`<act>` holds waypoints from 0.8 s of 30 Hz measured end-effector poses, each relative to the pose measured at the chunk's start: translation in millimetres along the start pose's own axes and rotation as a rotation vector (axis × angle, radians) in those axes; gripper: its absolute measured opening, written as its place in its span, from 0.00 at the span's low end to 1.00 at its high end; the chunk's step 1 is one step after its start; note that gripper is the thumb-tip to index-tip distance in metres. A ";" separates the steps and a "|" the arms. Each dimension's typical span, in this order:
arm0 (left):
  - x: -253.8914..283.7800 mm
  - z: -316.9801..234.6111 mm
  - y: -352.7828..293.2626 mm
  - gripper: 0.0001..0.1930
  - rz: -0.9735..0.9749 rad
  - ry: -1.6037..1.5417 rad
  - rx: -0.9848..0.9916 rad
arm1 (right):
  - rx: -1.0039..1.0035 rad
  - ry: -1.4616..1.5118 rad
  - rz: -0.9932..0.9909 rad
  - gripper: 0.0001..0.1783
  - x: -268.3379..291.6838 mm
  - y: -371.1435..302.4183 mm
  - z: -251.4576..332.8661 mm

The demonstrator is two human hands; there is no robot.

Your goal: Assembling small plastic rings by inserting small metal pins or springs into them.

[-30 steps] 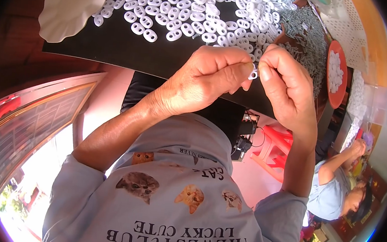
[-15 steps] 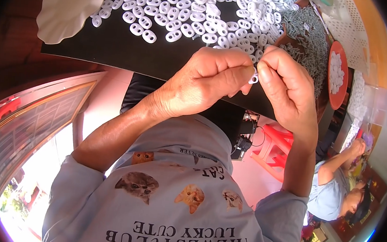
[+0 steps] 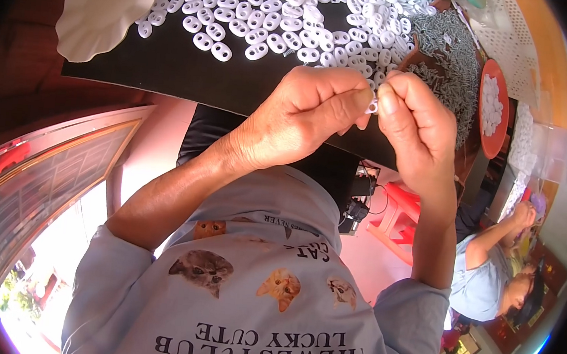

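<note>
My left hand (image 3: 305, 119) is closed, pinching a small white oval plastic piece with holes (image 3: 371, 108) between thumb and fingers. Close against that piece, the thumb and forefinger of my right hand (image 3: 419, 124) are pressed together. Whatever lies inside the right pinch is hidden by the fingertips. Both hands are raised above the near edge of the black table (image 3: 151, 81). Beyond them spreads a loose heap of similar white two-holed pieces (image 3: 256, 19). A pile of small grey metal screws (image 3: 450, 47) lies beyond my right hand.
A cream wavy-edged tray (image 3: 100, 13) stands at the far left. On the right is an orange-red dish (image 3: 492, 143) with small white pieces. A red plastic stool (image 3: 397, 219) is below the table. Another person (image 3: 486, 273) sits at the far right.
The white piece has turned and risen slightly, and less of it shows between my fingertips. My right thumb has shifted a little upward. My left hand has barely moved.
</note>
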State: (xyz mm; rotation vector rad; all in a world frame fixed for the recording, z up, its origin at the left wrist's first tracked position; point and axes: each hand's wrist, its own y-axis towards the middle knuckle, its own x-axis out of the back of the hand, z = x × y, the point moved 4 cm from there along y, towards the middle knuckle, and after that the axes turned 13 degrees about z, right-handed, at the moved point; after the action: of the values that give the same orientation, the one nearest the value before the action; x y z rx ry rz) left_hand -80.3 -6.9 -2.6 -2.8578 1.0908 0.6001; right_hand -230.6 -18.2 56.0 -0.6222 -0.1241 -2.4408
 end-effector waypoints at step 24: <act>19.0 -17.4 -5.5 0.13 -0.014 0.277 -0.053 | 0.137 -0.950 0.266 0.09 25.6 121.9 -23.0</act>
State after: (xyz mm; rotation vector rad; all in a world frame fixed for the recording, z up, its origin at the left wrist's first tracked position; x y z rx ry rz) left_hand -57.8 -17.5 6.0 -3.0592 1.0990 0.2386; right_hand -186.7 -136.1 40.5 -1.5633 -0.5385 -1.6881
